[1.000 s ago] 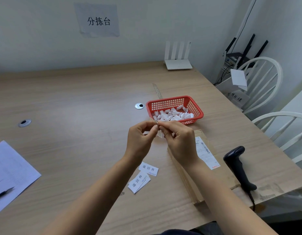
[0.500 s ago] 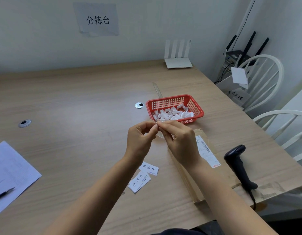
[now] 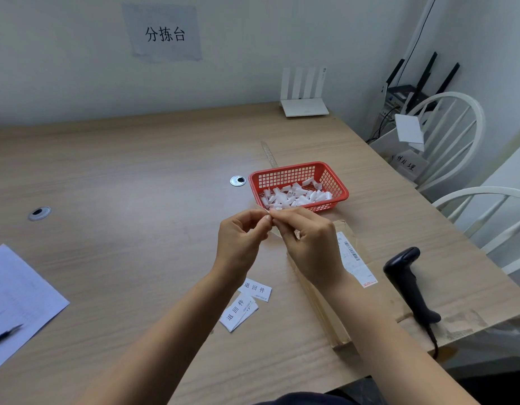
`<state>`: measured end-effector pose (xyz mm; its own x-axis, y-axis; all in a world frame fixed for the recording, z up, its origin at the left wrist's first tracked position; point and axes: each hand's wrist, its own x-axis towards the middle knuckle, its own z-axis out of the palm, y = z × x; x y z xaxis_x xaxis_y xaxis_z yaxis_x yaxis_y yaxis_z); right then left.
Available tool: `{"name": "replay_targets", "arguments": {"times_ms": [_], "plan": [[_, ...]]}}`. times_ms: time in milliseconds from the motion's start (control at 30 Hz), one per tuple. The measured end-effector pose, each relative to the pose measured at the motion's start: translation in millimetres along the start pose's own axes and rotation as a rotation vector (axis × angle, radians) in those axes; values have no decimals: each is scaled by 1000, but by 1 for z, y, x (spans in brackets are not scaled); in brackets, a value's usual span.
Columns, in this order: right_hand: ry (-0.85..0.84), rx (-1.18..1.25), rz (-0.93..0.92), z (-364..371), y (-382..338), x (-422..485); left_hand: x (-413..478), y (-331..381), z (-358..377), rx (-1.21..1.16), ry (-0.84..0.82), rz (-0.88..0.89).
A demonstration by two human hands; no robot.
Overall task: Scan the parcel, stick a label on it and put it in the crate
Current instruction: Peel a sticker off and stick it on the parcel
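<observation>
My left hand (image 3: 242,238) and my right hand (image 3: 308,244) meet fingertip to fingertip above the table, pinching a small white label (image 3: 268,211) between them. Most of the label is hidden by my fingers. Under my right forearm lies the flat cardboard parcel (image 3: 361,258) with a white shipping slip and barcode on top. Two printed white labels (image 3: 247,299) lie on the table below my left wrist. The black handheld scanner (image 3: 407,282) rests on the table to the right of the parcel.
A red mesh basket (image 3: 334,182) with several curled white paper bits stands just beyond my hands. A white sheet (image 3: 16,302) with a pen lies at the left edge. A white router (image 3: 304,109) sits at the back, white chairs (image 3: 457,135) to the right.
Both hands stay in the same place, fingertips working the small label; only tiny finger shifts show.
</observation>
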<state>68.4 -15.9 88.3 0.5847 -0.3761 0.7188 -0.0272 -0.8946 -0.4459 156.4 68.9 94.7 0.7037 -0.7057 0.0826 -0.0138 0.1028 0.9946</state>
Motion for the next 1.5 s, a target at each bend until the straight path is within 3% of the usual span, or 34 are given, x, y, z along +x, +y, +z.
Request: {"name": "replay_targets", "arguments": {"times_ms": [233, 867, 1000, 1267, 1500], "plan": [[-34, 63, 62, -5, 1, 6, -1, 1, -4, 104, -59, 50], [1, 25, 94, 1, -7, 9, 3, -2, -8, 102, -31, 34], [33, 132, 220, 4, -9, 8, 3, -2, -7, 117, -2, 44], [13, 468, 689, -1, -14, 12, 3, 1, -4, 161, -4, 71], [156, 573, 903, -10, 0, 21, 12, -8, -4, 168, 28, -8]]}}
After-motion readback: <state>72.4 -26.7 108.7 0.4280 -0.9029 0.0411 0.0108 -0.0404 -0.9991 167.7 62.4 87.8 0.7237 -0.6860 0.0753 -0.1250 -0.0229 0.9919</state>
